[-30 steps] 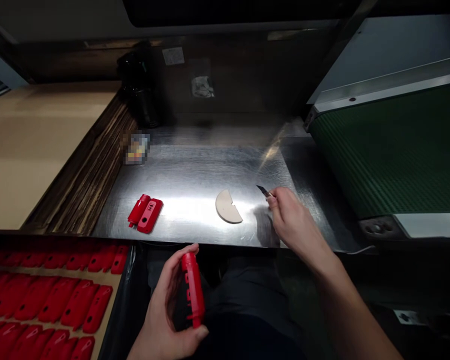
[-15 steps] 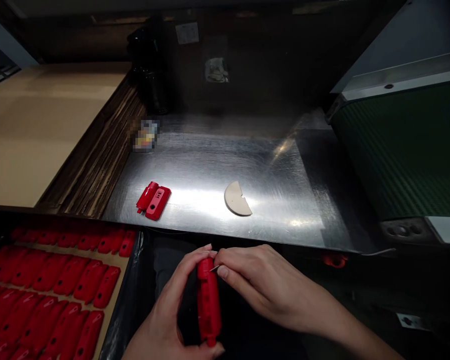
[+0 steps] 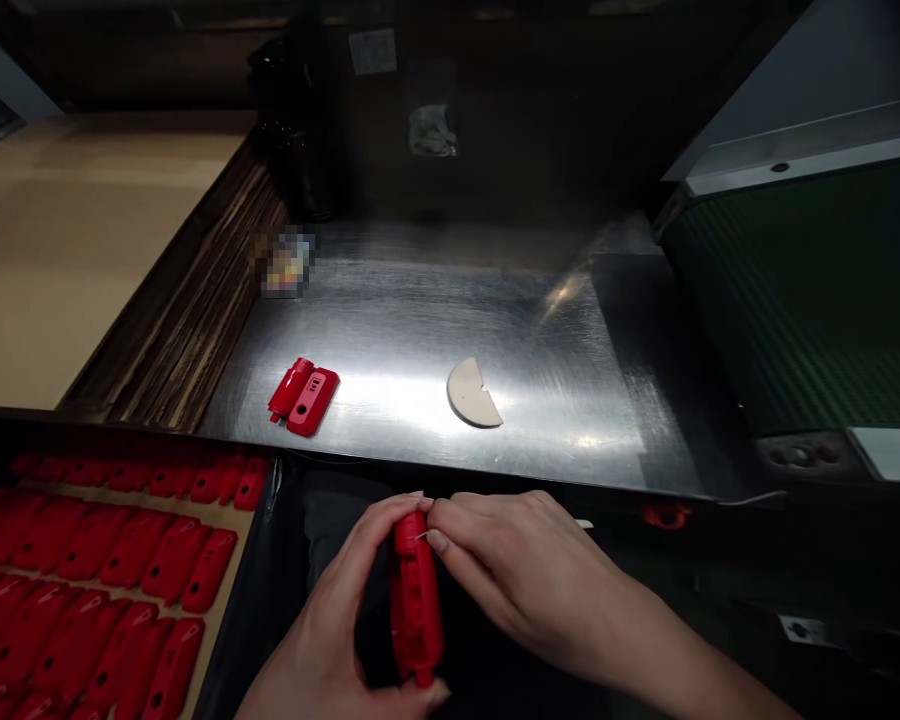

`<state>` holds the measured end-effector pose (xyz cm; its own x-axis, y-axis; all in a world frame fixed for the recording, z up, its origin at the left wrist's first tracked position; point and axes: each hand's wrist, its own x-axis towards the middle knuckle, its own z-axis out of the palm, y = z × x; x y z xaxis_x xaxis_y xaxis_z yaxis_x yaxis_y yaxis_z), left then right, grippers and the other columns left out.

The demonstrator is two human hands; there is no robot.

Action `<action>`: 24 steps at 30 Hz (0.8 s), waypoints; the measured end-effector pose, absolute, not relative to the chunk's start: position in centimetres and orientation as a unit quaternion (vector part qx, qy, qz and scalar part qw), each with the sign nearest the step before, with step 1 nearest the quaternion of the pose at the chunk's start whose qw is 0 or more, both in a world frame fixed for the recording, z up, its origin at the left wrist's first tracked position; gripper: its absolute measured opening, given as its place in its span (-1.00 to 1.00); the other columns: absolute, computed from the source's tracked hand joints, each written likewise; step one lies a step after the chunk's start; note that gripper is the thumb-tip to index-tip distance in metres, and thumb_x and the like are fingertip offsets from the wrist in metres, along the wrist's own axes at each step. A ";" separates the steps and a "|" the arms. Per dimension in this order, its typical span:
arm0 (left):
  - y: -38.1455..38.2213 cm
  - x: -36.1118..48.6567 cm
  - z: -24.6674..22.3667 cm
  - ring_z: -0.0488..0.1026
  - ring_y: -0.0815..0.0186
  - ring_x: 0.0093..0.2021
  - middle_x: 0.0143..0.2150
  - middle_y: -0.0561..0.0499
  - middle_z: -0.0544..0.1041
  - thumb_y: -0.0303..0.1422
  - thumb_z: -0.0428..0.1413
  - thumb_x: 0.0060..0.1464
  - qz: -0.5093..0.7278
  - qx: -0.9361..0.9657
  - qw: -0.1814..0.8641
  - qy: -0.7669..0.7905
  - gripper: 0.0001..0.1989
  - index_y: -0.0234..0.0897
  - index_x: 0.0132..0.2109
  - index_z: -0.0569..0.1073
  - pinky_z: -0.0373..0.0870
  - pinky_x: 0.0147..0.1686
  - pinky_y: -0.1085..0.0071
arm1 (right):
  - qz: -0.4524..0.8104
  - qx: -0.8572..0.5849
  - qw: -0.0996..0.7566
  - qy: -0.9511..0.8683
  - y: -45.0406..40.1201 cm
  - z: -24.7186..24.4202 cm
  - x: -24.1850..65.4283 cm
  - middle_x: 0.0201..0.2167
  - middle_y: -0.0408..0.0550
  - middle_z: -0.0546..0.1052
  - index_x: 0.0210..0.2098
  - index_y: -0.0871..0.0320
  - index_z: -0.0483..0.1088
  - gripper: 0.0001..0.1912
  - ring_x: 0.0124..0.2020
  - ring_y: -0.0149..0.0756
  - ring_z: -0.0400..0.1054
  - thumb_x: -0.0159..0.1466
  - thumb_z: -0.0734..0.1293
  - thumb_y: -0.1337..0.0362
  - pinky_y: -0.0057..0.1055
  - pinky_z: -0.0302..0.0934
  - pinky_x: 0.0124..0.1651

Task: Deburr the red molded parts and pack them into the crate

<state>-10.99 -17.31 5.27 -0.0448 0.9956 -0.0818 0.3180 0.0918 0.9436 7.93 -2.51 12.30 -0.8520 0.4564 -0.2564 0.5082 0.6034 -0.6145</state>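
My left hand [image 3: 337,620] grips a red plastic housing [image 3: 417,610] upright by its two ends, thumb below and fingers at the top. Close against its upper end, my right hand [image 3: 521,575] pinches a thin blade-like tool [image 3: 422,535] whose tip touches the red part. Most of that tool is hidden in the fist; a pale end [image 3: 585,524] shows behind the hand. On the metal table beyond lie a similar red housing [image 3: 304,397] and a beige half-disc [image 3: 473,393] with a small notch.
At lower left, a box lined with black plastic holds rows of red housings [image 3: 124,550] on cardboard. Stacked cardboard sheets [image 3: 120,240] stand at the left. A green ribbed conveyor belt [image 3: 810,300] runs along the right of the metal table [image 3: 390,320].
The blade tip has shifted slightly along the top of the red housing, and my right hand has turned a little. The whole view has moved slightly.
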 end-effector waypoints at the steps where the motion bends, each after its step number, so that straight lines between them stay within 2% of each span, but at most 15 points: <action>1: -17.4 -11.0 5.3 0.35 -0.17 0.43 0.48 -0.13 0.34 -0.33 0.49 -0.16 0.402 0.543 0.423 0.604 0.12 0.11 0.50 0.17 0.35 0.39 -0.03 | -0.347 0.268 0.035 0.898 -2.6 12.3 7.9 -0.35 -0.23 0.50 -0.26 0.05 0.31 -0.67 -0.42 -0.39 0.30 0.57 0.07 0.13 -0.29 -0.13 -0.38; 7: -17.7 -11.1 5.2 0.38 -0.20 0.41 0.47 -0.19 0.36 -0.31 0.50 -0.17 0.409 0.553 0.407 0.601 0.10 0.05 0.49 0.21 0.39 0.36 -0.06 | -0.350 0.253 0.034 0.901 -2.8 12.4 7.8 -0.32 -0.24 0.54 -0.23 0.05 0.29 -0.71 -0.42 -0.37 0.37 0.57 0.07 0.16 -0.29 -0.06 -0.38; 15: -17.1 -11.6 6.0 0.44 -0.13 0.37 0.43 -0.17 0.42 -0.25 0.50 -0.14 0.383 0.627 0.340 0.587 0.09 0.09 0.48 0.19 0.48 0.29 0.06 | -0.376 0.237 0.071 0.893 -2.5 13.4 7.8 -0.30 -0.26 0.58 -0.22 0.05 0.29 -0.76 -0.39 -0.36 0.41 0.56 0.10 0.22 -0.33 0.01 -0.37; 21: -17.0 -11.7 5.8 0.42 -0.10 0.39 0.46 -0.14 0.40 -0.25 0.50 -0.14 0.370 0.643 0.345 0.575 0.13 0.10 0.51 0.15 0.47 0.32 0.10 | -0.375 0.235 0.082 0.893 -2.5 13.6 8.0 -0.30 -0.25 0.60 -0.22 0.05 0.30 -0.73 -0.40 -0.34 0.42 0.57 0.08 0.18 -0.33 0.00 -0.38; 24: -17.0 -11.7 5.8 0.42 -0.13 0.39 0.45 -0.14 0.40 -0.28 0.51 -0.15 0.381 0.635 0.355 0.570 0.12 0.09 0.50 0.18 0.48 0.32 0.07 | -0.372 0.234 0.090 0.894 -2.5 13.5 8.0 -0.29 -0.24 0.61 -0.21 0.04 0.31 -0.72 -0.39 -0.32 0.44 0.58 0.07 0.17 -0.32 0.00 -0.36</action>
<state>-11.74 -16.96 5.78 0.0587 0.9952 0.0788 0.4533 -0.0968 0.8861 8.00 -2.47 13.54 -0.8742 0.3519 -0.3346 0.4854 0.6139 -0.6225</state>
